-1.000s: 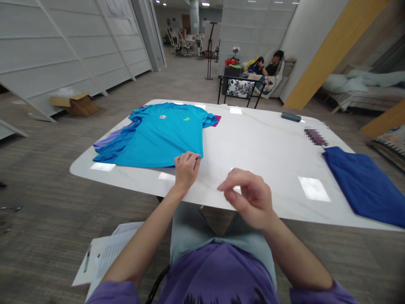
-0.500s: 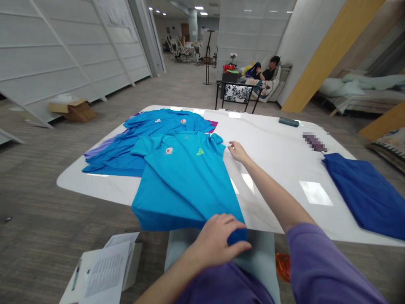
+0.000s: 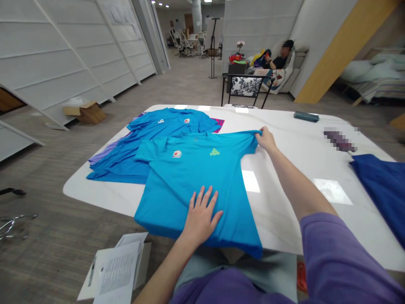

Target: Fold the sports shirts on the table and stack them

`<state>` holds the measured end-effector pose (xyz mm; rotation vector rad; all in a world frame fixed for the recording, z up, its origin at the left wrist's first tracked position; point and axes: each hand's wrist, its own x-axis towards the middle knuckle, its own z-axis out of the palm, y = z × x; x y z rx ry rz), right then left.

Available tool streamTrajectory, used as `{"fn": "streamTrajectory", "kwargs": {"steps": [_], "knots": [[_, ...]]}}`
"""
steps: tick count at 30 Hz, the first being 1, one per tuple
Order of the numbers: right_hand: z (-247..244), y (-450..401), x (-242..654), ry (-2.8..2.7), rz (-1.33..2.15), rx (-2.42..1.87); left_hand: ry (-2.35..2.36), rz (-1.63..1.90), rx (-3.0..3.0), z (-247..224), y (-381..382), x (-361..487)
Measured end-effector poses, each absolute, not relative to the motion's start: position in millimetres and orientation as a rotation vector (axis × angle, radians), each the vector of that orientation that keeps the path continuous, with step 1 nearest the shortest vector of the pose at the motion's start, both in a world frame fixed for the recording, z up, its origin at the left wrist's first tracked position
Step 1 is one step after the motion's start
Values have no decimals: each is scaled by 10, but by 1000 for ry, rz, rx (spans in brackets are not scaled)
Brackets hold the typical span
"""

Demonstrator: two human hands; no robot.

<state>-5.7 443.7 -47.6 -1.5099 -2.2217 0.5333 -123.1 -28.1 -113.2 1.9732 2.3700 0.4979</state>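
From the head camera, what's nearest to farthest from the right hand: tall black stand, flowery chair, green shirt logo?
1. Green shirt logo, left of the hand.
2. Flowery chair, across the table.
3. Tall black stand, farther back, left.

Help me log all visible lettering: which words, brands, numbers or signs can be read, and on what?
"PEAK", apparently: green logo, nearer blue shirt.
Too small: that shirt's round emblem.
Too small: white chest mark and badge, farther blue shirt.
Too blurred: printed sheet.

Office-type rm w/ desk chairs (image 3: 176,41), partitions (image 3: 79,38), sofa (image 3: 300,57)
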Motion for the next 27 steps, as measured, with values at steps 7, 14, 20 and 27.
{"fn": "streamTrajectory", "kwargs": {"steps": [7, 14, 20, 27], "knots": [[-553, 4056, 1358, -2109, 59, -1524, 2130, 664, 2084, -1175, -2, -86], [-1171, 3160, 1830, -2568, 212, -1448, 2317, 597, 1959, -993, 463, -813], [-1316, 3081, 2300, -2635, 225, -1543, 2486, 404, 1859, -1203, 491, -1295], [-1112, 2984, 3401, -2647, 213, -1616, 2300, 486, 1990, -1050, 326, -650]]}}
